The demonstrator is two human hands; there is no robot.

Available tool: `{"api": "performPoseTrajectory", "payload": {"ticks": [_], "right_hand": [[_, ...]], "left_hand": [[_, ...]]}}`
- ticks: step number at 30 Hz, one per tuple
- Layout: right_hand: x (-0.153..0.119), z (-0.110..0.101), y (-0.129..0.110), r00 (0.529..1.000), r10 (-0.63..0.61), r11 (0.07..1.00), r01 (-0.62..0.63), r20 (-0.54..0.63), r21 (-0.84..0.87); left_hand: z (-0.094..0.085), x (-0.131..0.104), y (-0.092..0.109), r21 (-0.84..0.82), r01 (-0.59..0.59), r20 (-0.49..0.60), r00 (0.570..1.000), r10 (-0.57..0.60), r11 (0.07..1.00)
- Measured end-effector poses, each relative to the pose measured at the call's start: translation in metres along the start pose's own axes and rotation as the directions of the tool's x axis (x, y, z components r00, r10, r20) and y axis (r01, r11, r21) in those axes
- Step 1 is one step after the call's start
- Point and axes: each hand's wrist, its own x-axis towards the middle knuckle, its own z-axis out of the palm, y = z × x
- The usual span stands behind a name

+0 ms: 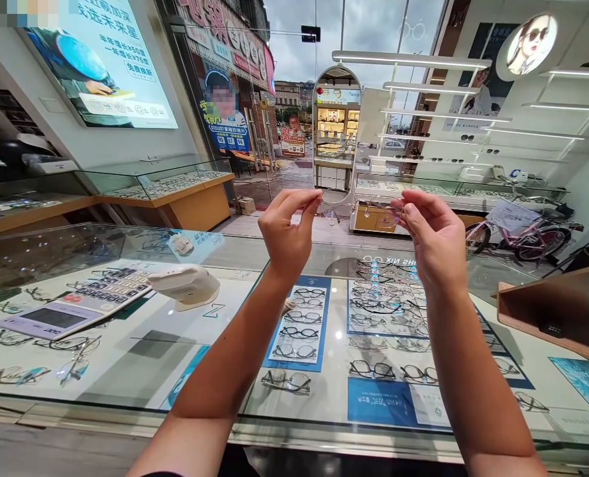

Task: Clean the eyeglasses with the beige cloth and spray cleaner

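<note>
Both arms reach forward over a glass display counter, the hands raised above its far edge. Between them hangs a pair of thin-rimmed eyeglasses (348, 201), its clear lenses hard to make out against the floor and far cabinet. My left hand (290, 228) pinches the left end of the glasses between thumb and fingertips. On the other side, my right hand (436, 232) grips the right end with thumb and forefinger, the other fingers curled loosely. Below the hands, rows of eyeglass frames (299, 331) lie under the counter glass (334, 384).
On the counter's left sit a large calculator (55, 317) and a white device (187, 285). A wooden-edged stand (552, 318) is at the right. Beyond are more display cases (175, 199), an arched mirror (338, 126) and a pink bicycle (527, 228).
</note>
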Motion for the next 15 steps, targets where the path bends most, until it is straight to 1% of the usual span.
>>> {"api": "performPoseTrajectory", "payload": {"ticks": [2, 8, 10, 12, 15], "right_hand": [[0.000, 0.001, 0.001, 1.000, 0.005, 1.000, -0.005, 0.001, 0.021], [0.000, 0.000, 0.002, 0.998, 0.023, 0.999, -0.021, 0.059, -0.026], [0.001, -0.002, 0.002, 0.993, 0.076, 0.997, -0.076, 0.091, -0.002], [0.003, -0.005, 0.003, 0.974, 0.171, 0.984, -0.177, 0.151, 0.028], [0.005, -0.009, 0.007, 0.928, 0.294, 0.953, -0.302, 0.228, 0.000]], "left_hand": [[0.000, 0.000, 0.000, 0.003, -0.007, 0.005, 1.000, 0.007, 1.000], [-0.001, -0.001, -0.003, 0.003, 0.034, 0.036, 0.999, -0.034, 0.999], [-0.002, -0.001, -0.006, 0.013, 0.023, 0.041, 0.999, -0.024, 1.000], [-0.003, -0.001, -0.010, 0.036, -0.007, 0.066, 0.998, 0.005, 0.999], [-0.002, -0.002, -0.014, 0.068, -0.066, 0.166, 0.985, 0.054, 0.996]]}}
